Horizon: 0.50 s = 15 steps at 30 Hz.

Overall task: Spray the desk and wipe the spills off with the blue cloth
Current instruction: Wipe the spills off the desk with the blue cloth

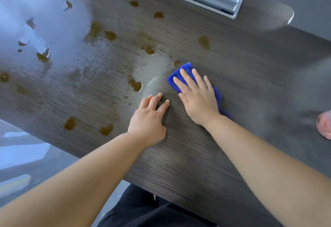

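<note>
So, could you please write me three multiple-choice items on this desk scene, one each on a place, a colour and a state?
1. Where is the blue cloth?
A. under the right hand
B. folded in a drawer
C. draped over a chair

2. What colour are the spills?
A. white
B. brown
C. red

3. How does the left hand lie?
A. gripping a spray bottle
B. raised in the air
C. resting on the desk, holding nothing

Answers:
1 A, flat fingers press on the cloth.
2 B, brown blotches dot the dark wood.
3 C, its fingertips touch bare wood.
</note>
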Motion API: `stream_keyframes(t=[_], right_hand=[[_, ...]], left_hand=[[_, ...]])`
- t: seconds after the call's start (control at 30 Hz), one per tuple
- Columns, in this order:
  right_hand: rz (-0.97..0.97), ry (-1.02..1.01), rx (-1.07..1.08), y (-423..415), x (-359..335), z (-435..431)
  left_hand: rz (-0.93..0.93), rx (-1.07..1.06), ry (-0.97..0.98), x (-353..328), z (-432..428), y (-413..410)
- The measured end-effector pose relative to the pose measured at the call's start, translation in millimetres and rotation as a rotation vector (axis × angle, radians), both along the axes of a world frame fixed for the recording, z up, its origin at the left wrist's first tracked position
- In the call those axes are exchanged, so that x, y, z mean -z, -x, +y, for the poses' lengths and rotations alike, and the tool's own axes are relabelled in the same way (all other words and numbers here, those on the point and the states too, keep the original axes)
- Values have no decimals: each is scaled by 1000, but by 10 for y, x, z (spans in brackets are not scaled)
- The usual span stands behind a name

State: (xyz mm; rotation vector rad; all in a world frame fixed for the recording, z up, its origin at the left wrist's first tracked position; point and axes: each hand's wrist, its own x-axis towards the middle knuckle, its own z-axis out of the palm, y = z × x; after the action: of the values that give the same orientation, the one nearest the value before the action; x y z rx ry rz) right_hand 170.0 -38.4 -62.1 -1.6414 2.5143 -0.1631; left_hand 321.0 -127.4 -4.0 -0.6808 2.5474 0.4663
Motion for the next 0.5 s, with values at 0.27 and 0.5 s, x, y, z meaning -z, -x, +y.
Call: stream_keyframes(t=[0.27, 0.5], right_hand=[[-32, -11, 428, 471, -44, -340], [-19, -19, -133, 125, -33, -11]], left_hand=[[-2, 20, -32, -25, -42, -20], [142, -105, -112, -70, -191, 59]])
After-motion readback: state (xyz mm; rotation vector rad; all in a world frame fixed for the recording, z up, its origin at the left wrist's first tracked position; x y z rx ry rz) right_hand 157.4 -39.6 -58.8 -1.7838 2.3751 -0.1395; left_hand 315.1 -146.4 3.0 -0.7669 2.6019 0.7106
